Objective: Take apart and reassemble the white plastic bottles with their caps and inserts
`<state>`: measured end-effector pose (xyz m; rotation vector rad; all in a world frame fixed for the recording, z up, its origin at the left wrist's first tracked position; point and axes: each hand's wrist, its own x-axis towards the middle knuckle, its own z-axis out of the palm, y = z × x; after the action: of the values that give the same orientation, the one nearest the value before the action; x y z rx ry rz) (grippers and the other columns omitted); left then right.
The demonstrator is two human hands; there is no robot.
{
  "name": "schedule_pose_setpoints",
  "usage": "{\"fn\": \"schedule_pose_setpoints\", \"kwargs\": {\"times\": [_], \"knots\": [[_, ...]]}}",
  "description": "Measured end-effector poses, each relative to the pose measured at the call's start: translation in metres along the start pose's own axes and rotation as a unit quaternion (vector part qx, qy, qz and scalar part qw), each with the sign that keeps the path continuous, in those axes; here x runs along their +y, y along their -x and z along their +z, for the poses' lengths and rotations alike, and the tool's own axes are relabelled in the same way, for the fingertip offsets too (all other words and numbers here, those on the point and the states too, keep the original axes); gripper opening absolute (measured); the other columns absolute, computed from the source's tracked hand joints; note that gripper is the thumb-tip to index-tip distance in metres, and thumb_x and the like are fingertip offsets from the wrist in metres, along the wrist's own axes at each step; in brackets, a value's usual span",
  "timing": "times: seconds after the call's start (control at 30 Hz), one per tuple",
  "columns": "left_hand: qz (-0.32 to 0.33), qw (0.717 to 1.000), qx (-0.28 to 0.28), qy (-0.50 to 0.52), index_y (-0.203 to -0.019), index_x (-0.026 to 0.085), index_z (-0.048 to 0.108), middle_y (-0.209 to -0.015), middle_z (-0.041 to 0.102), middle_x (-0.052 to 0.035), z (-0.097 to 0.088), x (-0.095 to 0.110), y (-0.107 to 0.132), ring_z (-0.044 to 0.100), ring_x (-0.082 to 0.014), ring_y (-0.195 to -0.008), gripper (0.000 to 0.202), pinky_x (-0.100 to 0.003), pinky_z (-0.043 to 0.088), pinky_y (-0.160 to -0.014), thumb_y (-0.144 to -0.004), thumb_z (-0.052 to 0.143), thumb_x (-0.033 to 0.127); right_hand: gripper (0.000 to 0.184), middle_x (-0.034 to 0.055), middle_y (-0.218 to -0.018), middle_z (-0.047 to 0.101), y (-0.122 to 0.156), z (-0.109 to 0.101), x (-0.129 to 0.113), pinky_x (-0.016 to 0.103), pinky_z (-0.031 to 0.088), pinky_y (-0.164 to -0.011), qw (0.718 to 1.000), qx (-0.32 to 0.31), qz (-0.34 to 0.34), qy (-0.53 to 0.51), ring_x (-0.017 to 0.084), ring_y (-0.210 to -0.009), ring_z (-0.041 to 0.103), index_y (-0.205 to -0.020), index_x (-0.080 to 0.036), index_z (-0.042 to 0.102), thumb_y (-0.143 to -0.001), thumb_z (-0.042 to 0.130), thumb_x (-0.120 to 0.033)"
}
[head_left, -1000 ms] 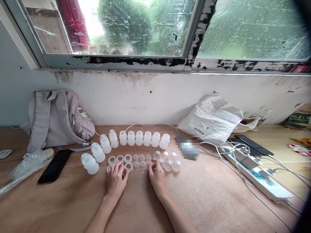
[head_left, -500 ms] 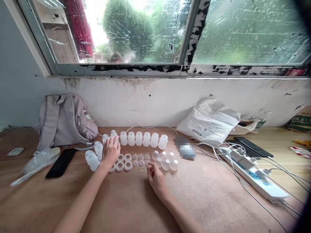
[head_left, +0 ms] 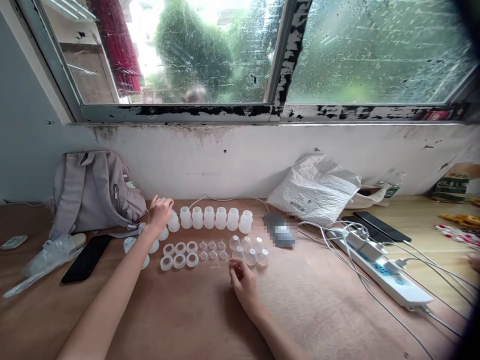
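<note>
My left hand [head_left: 160, 210] is raised at the left end of a row of milky baby bottles [head_left: 209, 218]. Its fingers are curled together, and what they hold, if anything, is hidden. Beside it stands a bottle without a top [head_left: 173, 223]. More bottles [head_left: 129, 244] are partly hidden behind my left forearm. My right hand [head_left: 243, 282] rests on the table, loosely bent, thumb and fingertips apart, with nothing visible in it. Close to its fingertips are clear domed caps [head_left: 250, 257]. Silicone nipples [head_left: 213, 255] and white screw rings [head_left: 179, 260] lie in rows between my hands.
A grey backpack [head_left: 95, 190], a black phone [head_left: 87, 259] and a clear plastic bag [head_left: 50, 255] are on the left. A silvery plastic mailer [head_left: 317, 187] leans against the wall. A white power strip [head_left: 386, 270] with tangled cables lies on the right.
My left hand has moved up and to the left, away from the bottle tops. The view has shifted slightly. My right hand stays by the clear caps.
</note>
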<state>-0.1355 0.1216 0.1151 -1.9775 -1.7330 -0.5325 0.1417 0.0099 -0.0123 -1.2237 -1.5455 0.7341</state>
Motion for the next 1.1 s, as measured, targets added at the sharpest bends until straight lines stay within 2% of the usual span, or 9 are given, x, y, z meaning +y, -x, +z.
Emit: {"fn": "schedule_pose_setpoints", "kwargs": {"times": [0.1, 0.23, 0.37, 0.53, 0.67, 0.77, 0.87, 0.97, 1.1], "knots": [[-0.002, 1.0, 0.0, -0.006, -0.094, 0.018, 0.057, -0.091, 0.062, -0.0085, 0.002, 0.004, 0.005, 0.05, -0.0232, -0.092, 0.033, -0.042, 0.018, -0.096, -0.082, 0.035, 0.039, 0.02, 0.0027, -0.067, 0.056, -0.001, 0.0, 0.001, 0.022, 0.039, -0.047, 1.0, -0.01, -0.001, 0.003, 0.012, -0.052, 0.05, -0.087, -0.017, 0.051, -0.079, 0.042, -0.033], [-0.007, 0.999, -0.051, 0.001, -0.091, 0.016, 0.059, -0.086, 0.064, -0.0099, 0.008, 0.009, 0.012, 0.052, -0.0246, -0.087, 0.035, -0.047, 0.019, -0.093, -0.079, 0.039, 0.042, 0.018, 0.0008, -0.062, 0.052, -0.001, 0.001, 0.001, 0.021, 0.039, -0.047, 1.0, -0.007, -0.004, 0.018, 0.012, -0.051, 0.048, -0.086, -0.017, 0.051, -0.08, 0.042, -0.031], [-0.011, 0.998, -0.004, 0.069, -0.093, 0.018, 0.057, -0.091, 0.063, -0.0073, -0.01, 0.018, 0.035, 0.053, -0.0219, -0.088, 0.03, -0.038, 0.032, -0.086, -0.083, 0.036, 0.036, 0.016, 0.0006, -0.063, 0.052, -0.001, 0.002, 0.002, 0.021, 0.039, -0.047, 0.999, -0.01, -0.019, 0.034, 0.011, -0.051, 0.048, -0.086, -0.016, 0.05, -0.08, 0.042, -0.029], [-0.098, 0.984, 0.058, 0.135, -0.097, 0.017, 0.054, -0.093, 0.059, -0.0076, -0.032, 0.044, 0.123, 0.053, -0.0196, -0.086, 0.026, -0.031, 0.038, -0.079, -0.082, 0.038, 0.032, 0.013, 0.0019, -0.067, 0.054, 0.003, 0.003, 0.003, 0.022, 0.041, -0.051, 0.996, -0.011, -0.061, 0.061, 0.011, -0.054, 0.05, -0.087, -0.016, 0.05, -0.08, 0.041, -0.024], [-0.135, 0.983, 0.032, 0.123, -0.103, 0.018, 0.051, -0.099, 0.057, -0.0083, -0.021, 0.053, 0.2, 0.052, -0.0209, -0.089, 0.033, -0.032, 0.039, -0.079, -0.077, 0.047, 0.038, 0.015, 0.0034, -0.072, 0.054, -0.005, 0.017, -0.017, 0.022, 0.042, -0.054, 0.986, -0.05, -0.127, 0.097, 0.012, -0.058, 0.051, -0.09, -0.017, 0.049, -0.081, 0.038, -0.02], [-0.193, 0.977, -0.005, 0.086, -0.106, 0.018, 0.05, -0.101, 0.055, -0.0094, -0.014, 0.048, 0.23, 0.052, -0.0237, -0.089, 0.045, -0.034, 0.04, -0.075, -0.071, 0.051, 0.045, 0.03, 0.0093, -0.1, 0.053, -0.02, 0.042, -0.046, 0.03, 0.041, -0.077, 0.952, -0.138, -0.212, 0.171, 0.018, -0.09, 0.05, -0.106, -0.019, 0.047, -0.077, 0.04, -0.014], [-0.232, 0.968, -0.07, 0.071, -0.109, 0.019, 0.049, -0.101, 0.056, -0.0091, -0.012, 0.039, 0.239, 0.052, -0.0242, -0.088, 0.048, -0.033, 0.04, -0.069, -0.07, 0.05, 0.045, 0.051, 0.009, -0.126, 0.037, -0.033, 0.073, -0.067, 0.046, 0.023, -0.094, 0.896, -0.219, -0.267, 0.278, 0.028, -0.117, 0.029, -0.116, -0.025, 0.042, -0.067, 0.052, -0.015], [-0.252, 0.957, -0.121, 0.078, -0.102, 0.021, 0.053, -0.096, 0.058, -0.0071, -0.012, 0.035, 0.237, 0.053, -0.0223, -0.084, 0.037, -0.032, 0.038, -0.066, -0.072, 0.047, 0.042, 0.058, 0.0097, -0.131, 0.032, -0.04, 0.096, -0.071, 0.053, 0.011, -0.097, 0.848, -0.288, -0.286, 0.342, 0.03, -0.123, 0.018, -0.119, -0.022, 0.039, -0.063, 0.056, -0.016], [-0.251, 0.952, -0.153, 0.091, -0.099, 0.023, 0.055, -0.094, 0.058, -0.0055, -0.01, 0.035, 0.228, 0.052, -0.0214, -0.086, 0.03, -0.032, 0.037, -0.069, -0.075, 0.045, 0.039, 0.043, 0.0082, -0.124, 0.043, -0.043, 0.099, -0.07, 0.053, 0.009, -0.098, 0.845, -0.28, -0.306, 0.338, 0.026, -0.121, 0.025, -0.114, -0.022, 0.044, -0.072, 0.049, -0.016]]}}
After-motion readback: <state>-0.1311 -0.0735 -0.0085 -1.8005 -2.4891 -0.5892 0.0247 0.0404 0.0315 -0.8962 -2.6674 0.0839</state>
